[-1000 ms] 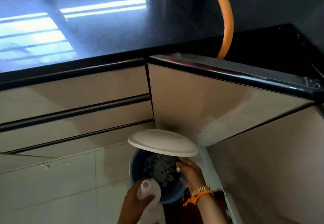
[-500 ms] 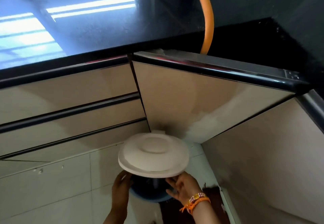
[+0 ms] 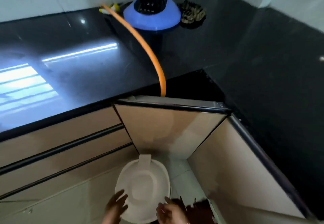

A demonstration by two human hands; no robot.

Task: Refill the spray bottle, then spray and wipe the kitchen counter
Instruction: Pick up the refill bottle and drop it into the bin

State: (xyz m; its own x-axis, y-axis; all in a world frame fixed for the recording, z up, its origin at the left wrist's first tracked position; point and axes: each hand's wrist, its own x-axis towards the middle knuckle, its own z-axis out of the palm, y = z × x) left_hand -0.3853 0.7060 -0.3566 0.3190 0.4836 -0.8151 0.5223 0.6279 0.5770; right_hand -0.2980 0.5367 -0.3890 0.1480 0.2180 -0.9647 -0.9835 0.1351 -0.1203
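Note:
A white round lid [image 3: 142, 185] lies flat on top of a bin on the floor, in the corner under the counter. My left hand [image 3: 116, 206] rests with spread fingers on the lid's near left rim. My right hand [image 3: 167, 212] is at the near right rim, fingers apart, holding nothing. Both hands are blurred. The black glossy L-shaped counter [image 3: 201, 54] runs across the top and down the right side. No spray bottle shows in the head view.
An orange hose [image 3: 149, 50] curves over the counter and drops behind the corner cabinet door [image 3: 166, 125]. A blue-based appliance [image 3: 151, 15] and a dark crumpled cloth [image 3: 192, 14] stand at the back. Beige drawers [image 3: 61, 145] line the left.
The raised lid has come down flat onto the blue bin. The white bottle held in my left hand a second ago is out of view. The view has tilted up over the counter.

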